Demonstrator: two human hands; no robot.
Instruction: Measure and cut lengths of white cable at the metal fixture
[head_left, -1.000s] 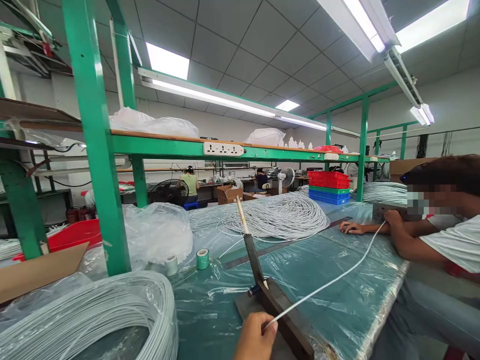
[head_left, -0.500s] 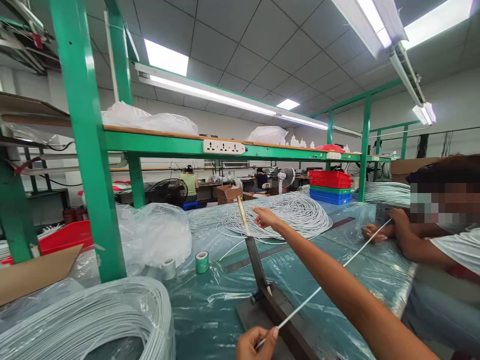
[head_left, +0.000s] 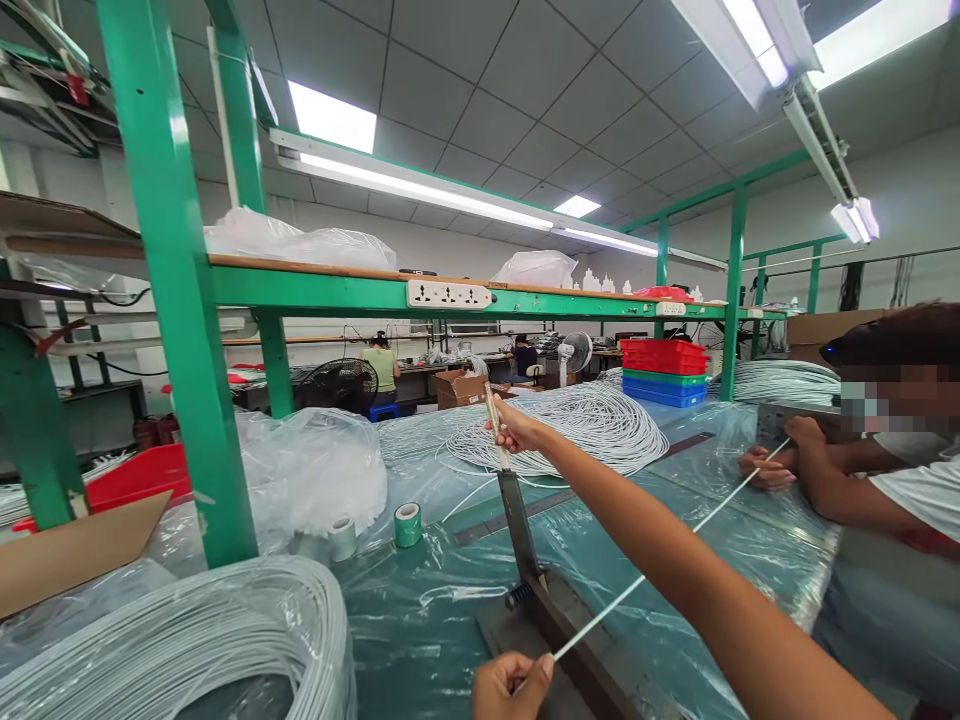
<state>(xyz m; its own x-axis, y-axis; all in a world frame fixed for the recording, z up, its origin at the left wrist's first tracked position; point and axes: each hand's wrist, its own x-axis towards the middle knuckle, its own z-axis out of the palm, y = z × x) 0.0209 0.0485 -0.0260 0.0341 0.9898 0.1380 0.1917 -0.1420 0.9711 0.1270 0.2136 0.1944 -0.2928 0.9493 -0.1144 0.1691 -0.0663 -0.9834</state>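
Note:
My left hand (head_left: 510, 685) pinches the near end of a white cable (head_left: 660, 560) at the bottom edge, just beside a metal lever cutter (head_left: 559, 625). The cable runs taut across the cutter to a co-worker's hands (head_left: 780, 455) at the right. My right hand (head_left: 514, 430) reaches forward and is closed around the raised cutter handle (head_left: 495, 415). The blade arm (head_left: 517, 520) stands tilted upward from the base.
A large coil of white cable (head_left: 210, 640) lies at the near left and another coil (head_left: 577, 430) beyond the cutter. Tape rolls (head_left: 407, 523) stand by a green post (head_left: 180, 300). Plastic sheeting (head_left: 435, 610) covers the table. Stacked crates (head_left: 664, 372) sit far right.
My right arm came into view, reached forward and closed on the cutter handle. My left hand kept its pinch on the cable; the co-worker's hands stayed at the far end.

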